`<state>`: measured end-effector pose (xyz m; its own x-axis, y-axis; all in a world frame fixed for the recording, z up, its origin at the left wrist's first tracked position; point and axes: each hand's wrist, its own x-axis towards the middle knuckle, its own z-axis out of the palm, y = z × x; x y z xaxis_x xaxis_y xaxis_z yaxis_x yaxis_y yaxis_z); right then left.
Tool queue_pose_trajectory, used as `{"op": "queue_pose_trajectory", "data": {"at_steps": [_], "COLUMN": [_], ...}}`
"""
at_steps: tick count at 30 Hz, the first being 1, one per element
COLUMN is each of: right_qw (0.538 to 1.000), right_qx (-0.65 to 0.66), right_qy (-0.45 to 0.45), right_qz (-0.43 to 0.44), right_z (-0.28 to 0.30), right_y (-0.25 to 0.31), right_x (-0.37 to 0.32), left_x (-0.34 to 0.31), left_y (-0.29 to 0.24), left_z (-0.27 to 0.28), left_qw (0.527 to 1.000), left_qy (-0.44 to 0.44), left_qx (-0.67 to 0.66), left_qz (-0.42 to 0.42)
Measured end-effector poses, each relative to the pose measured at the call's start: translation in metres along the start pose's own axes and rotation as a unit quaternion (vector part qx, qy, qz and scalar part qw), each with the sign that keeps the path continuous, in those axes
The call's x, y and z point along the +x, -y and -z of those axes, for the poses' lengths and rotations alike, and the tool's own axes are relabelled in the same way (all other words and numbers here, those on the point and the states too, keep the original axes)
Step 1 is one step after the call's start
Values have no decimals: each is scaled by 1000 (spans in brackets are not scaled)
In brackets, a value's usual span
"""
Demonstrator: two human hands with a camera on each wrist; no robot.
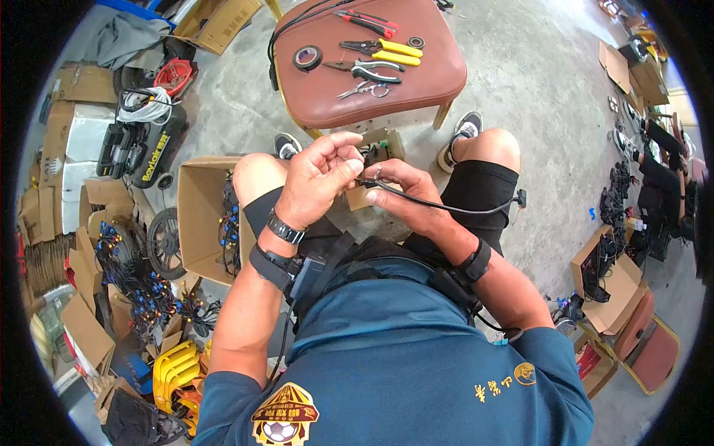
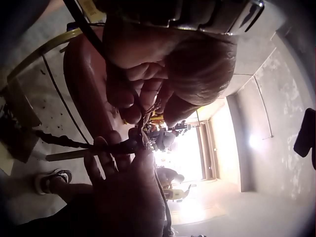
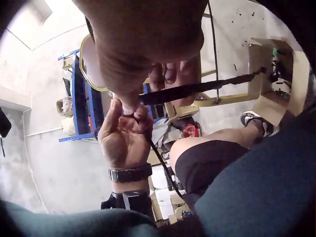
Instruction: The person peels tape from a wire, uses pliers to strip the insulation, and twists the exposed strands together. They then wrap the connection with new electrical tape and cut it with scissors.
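A thin black cable (image 1: pixel 446 207) runs across my right hand (image 1: pixel 409 195) and ends in a small connector (image 1: pixel 521 198) near the right knee. Thumb and fingers of that hand pinch the cable close to a joint where thin wires (image 2: pixel 144 123) come together, seen in the left wrist view. My left hand (image 1: pixel 321 181) meets it from the other side, its fingertips pinching the thin wires. In the right wrist view a thicker, black-wrapped length of cable (image 3: pixel 202 91) leads from the hands toward a small carton. The fingers partly hide the joint.
Ahead stands a brown padded chair (image 1: pixel 320 97) bearing a roll of black tape (image 1: pixel 307 58), yellow-handled wire strippers (image 1: pixel 396 52), pliers (image 1: pixel 375 72), scissors (image 1: pixel 364 90) and a red cutter (image 1: pixel 372 22). An open carton of cables (image 1: pixel 201 215) sits beside the left knee, a smaller carton (image 1: pixel 392 141) between the feet.
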<state>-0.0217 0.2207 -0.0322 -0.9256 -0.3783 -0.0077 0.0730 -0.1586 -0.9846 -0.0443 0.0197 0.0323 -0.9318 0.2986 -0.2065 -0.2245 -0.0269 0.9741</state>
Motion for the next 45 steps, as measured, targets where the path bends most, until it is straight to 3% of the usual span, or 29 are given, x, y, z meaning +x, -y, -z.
{"op": "queue_pose_trajectory", "data": {"at_steps": [3,9,17,21,23,27,33,36,45], "right_qw": [999,998,996,994,993,989,997,994,983], "right_qx": [-11,63,47,55,53,119,48,77,107], "right_qy": [26,-13,-51,-64,-69,-20,-20,-17,60], "right_qz": [-32,7,-62,-66,-86,-86,-65,-80,-138], "right_z": [-4,-18,-9,-1,-2,-6,-2,-4,-8], "right_y": [0,9,13,13,11,19,13,13,7], "right_x": [3,10,11,13,16,12,16,15,4], "left_x": [-2,-3,-7,-15,-17,-15,-18,-18,-6], "left_y": [-5,-1,3,4,6,7,10,8,3], "left_z": [1,-3,-1,4,2,3,0,-2,13], "left_qw": [1000,999,999,996,999,999,999,1000,997], "left_qy": [-7,-28,-33,10,17,9,18,9,-43], "left_qx": [-6,-28,-12,36,4,-32,43,-5,65], "left_qz": [24,10,34,77,39,9,21,24,-19]}}
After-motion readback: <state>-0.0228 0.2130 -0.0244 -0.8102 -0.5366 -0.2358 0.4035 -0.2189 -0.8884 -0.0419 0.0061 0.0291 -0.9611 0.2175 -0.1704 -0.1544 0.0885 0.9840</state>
